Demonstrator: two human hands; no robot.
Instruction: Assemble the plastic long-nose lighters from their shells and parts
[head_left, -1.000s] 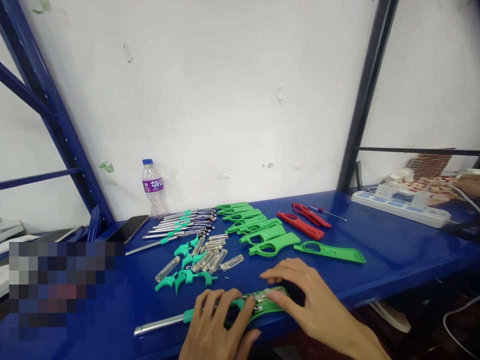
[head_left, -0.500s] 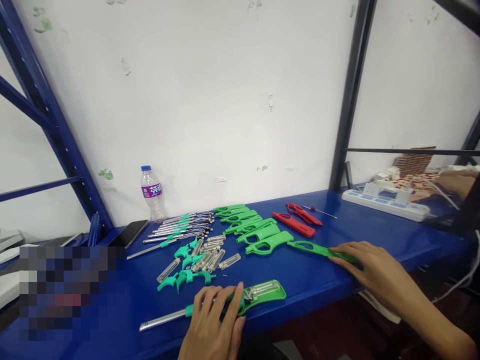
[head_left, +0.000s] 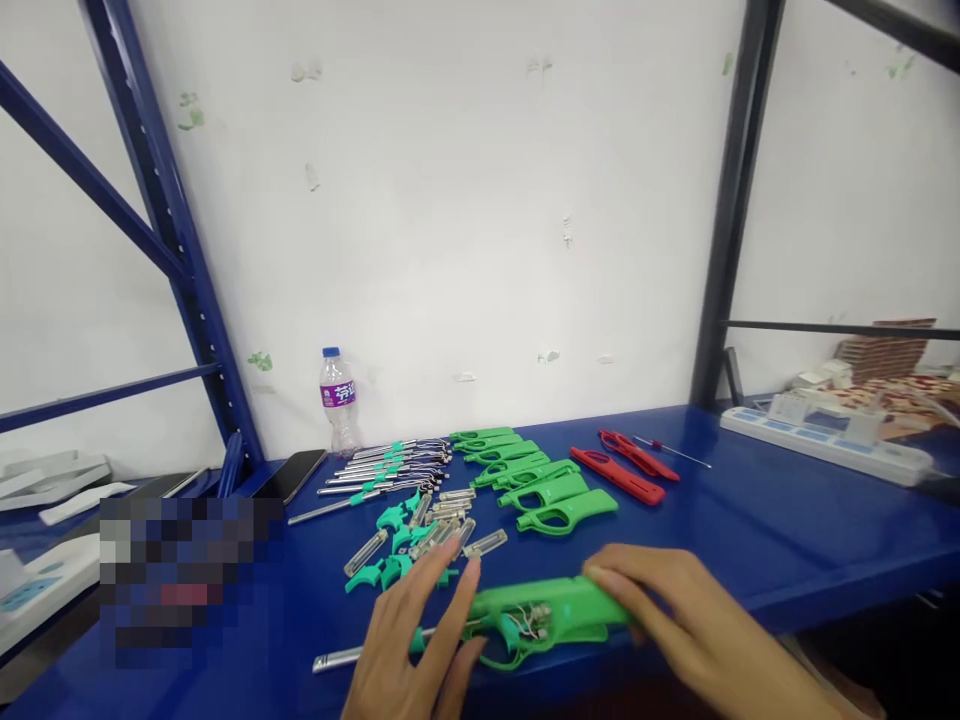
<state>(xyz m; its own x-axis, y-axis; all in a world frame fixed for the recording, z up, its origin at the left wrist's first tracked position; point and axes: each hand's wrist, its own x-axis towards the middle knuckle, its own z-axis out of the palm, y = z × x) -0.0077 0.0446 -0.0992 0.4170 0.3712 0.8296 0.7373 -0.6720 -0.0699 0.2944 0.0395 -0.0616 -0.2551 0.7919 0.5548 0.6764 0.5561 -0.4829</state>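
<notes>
Near the front edge of the blue table lies a green long-nosed lighter (head_left: pixel 504 646), its metal tube (head_left: pixel 336 660) pointing left. Wires and a teal trigger show inside it. My left hand (head_left: pixel 412 635) grips it around the front end, fingers partly spread and thumb on the near side. My right hand (head_left: pixel 675 610) pinches the rear of a green casing half (head_left: pixel 577 606), which lies tilted over the lighter body; the two are not flush. The clear fuel tank inside is hidden. Beyond lie teal triggers (head_left: pixel 365 577), clear tanks (head_left: pixel 486 543) and a row of green casing halves (head_left: pixel 566 512).
Metal tubes with wires (head_left: pixel 390 470) lie behind the triggers. A bottle (head_left: pixel 341 410) and a phone (head_left: pixel 300 474) are at the back left. Red casing halves (head_left: pixel 619 474), a screwdriver (head_left: pixel 679 453) and a power strip (head_left: pixel 821 445) lie to the right.
My right hand has brought the green casing half from the right onto the lighter under my left hand. The clear tank is now covered. The view has shifted.
</notes>
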